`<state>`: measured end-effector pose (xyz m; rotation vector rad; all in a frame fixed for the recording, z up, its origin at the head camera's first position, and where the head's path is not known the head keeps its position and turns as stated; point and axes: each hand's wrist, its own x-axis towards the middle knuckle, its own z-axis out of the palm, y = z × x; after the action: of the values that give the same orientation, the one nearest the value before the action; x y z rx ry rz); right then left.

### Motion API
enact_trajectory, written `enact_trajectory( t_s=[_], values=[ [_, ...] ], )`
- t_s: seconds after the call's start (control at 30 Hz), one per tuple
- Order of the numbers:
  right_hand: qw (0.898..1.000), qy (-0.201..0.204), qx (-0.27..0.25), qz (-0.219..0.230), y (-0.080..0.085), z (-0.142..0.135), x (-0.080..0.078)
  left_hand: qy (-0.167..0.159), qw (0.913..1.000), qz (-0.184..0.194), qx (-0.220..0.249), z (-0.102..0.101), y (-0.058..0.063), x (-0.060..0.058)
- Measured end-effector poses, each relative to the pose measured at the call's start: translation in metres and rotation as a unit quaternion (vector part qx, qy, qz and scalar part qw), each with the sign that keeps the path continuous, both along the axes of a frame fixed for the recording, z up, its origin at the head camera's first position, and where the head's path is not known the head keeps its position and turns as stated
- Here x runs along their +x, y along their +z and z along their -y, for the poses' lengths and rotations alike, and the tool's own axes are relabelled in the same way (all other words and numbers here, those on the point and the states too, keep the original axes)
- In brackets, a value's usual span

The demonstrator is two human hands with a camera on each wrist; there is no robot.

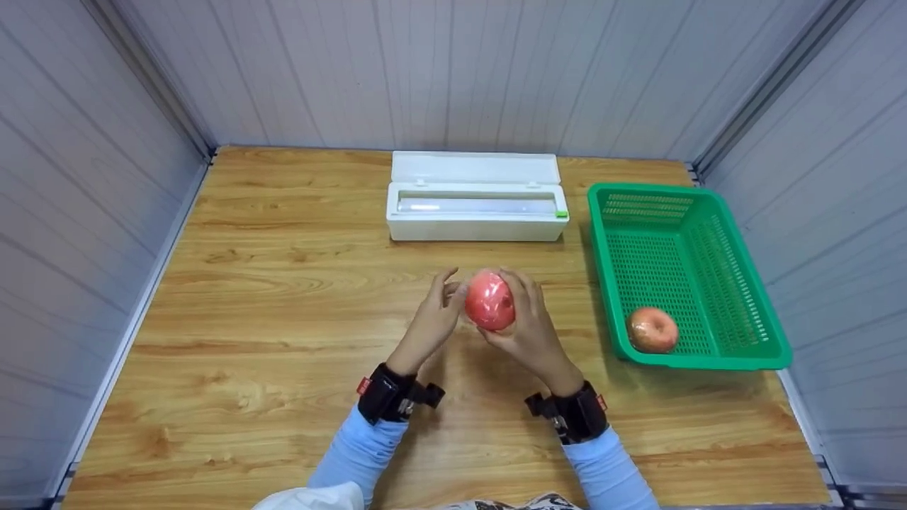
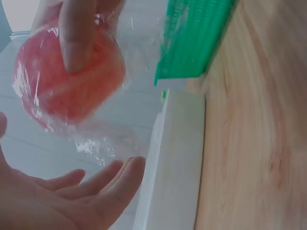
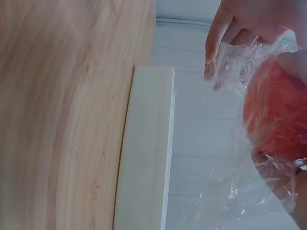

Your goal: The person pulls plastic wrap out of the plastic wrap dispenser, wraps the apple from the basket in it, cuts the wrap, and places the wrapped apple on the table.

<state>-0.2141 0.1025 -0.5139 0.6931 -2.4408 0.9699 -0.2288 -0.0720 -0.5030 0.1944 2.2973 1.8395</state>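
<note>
A red apple (image 1: 489, 301) with loose clear plastic film (image 3: 230, 189) around it is held above the table. My right hand (image 1: 530, 336) grips it from the right side, fingers and thumb spread round it. In the left wrist view a digit of that hand presses on the front of the apple (image 2: 91, 91). My left hand (image 1: 432, 320) is just left of the apple, its fingers loosely extended. Those fingertips (image 2: 136, 165) are right at the film's loose edge. In the right wrist view, film trails off the apple (image 3: 273, 112) on two sides.
Behind the hands lies a white cling film box (image 1: 478, 228), lid raised, with a roll inside and a green slider at its right end. A green basket (image 1: 606, 283) at the right holds another apple (image 1: 652, 330). Panel walls enclose the wooden table (image 1: 283, 297).
</note>
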Motion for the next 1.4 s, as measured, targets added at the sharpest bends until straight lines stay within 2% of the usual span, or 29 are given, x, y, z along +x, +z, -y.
enact_trajectory(
  t_s=[0.07, 0.17, 0.27, 0.43, 0.53, 0.6, 0.67, 0.77, 0.87, 0.93, 1.0, 1.23, 1.33, 1.4],
  values=[
    [0.999, 0.008, 0.024, -0.024, -0.001, 0.002, -0.001, -0.024, 0.9996, 0.01, 0.014, -0.001, -0.001, 0.001],
    [0.997, 0.014, 0.056, -0.058, -0.001, 0.005, -0.001, -0.042, 0.9989, 0.007, 0.017, -0.004, -0.002, 0.001],
    [0.995, 0.009, 0.078, -0.069, -0.002, 0.008, -0.001, -0.033, 0.9993, 0.004, 0.017, -0.006, -0.002, 0.001],
    [0.994, 0.01, 0.103, -0.043, 0.002, 0.005, -0.001, -0.002, 0.9988, 0.022, 0.043, -0.007, -0.006, 0.0],
    [0.996, 0.018, 0.081, -0.011, 0.007, -0.002, 0.001, 0.023, 0.9972, 0.046, 0.054, -0.005, -0.007, 0.0],
    [0.999, 0.01, 0.042, 0.02, 0.01, -0.009, 0.003, 0.04, 0.9957, 0.056, 0.061, -0.003, -0.008, 0.0],
    [0.998, -0.016, -0.013, 0.057, 0.013, -0.017, 0.005, 0.055, 0.9941, 0.063, 0.069, -0.001, -0.008, 0.0],
    [0.985, -0.06, -0.12, 0.107, 0.013, -0.025, 0.004, 0.064, 0.992, 0.058, 0.092, 0.002, -0.008, 0.002],
    [0.961, -0.096, -0.214, 0.147, 0.009, -0.028, 0.002, 0.066, 0.9896, 0.052, 0.116, 0.003, -0.007, 0.005],
    [0.946, -0.11, -0.257, 0.161, 0.007, -0.027, 0.001, 0.066, 0.9888, 0.046, 0.126, 0.003, -0.007, 0.006],
    [0.939, -0.128, -0.273, 0.167, 0.004, -0.024, 0.002, 0.067, 0.9886, 0.04, 0.129, 0.003, -0.007, 0.008],
    [0.93, -0.161, -0.258, 0.207, 0.01, -0.013, 0.002, 0.068, 0.9886, 0.021, 0.132, 0.002, -0.007, 0.011],
    [0.921, -0.17, -0.284, 0.206, 0.011, -0.012, 0.002, 0.07, 0.9887, 0.019, 0.131, 0.002, -0.007, 0.013],
    [0.911, -0.17, -0.316, 0.204, 0.012, -0.012, 0.003, 0.073, 0.9888, 0.015, 0.13, 0.002, -0.007, 0.014]
  ],
)
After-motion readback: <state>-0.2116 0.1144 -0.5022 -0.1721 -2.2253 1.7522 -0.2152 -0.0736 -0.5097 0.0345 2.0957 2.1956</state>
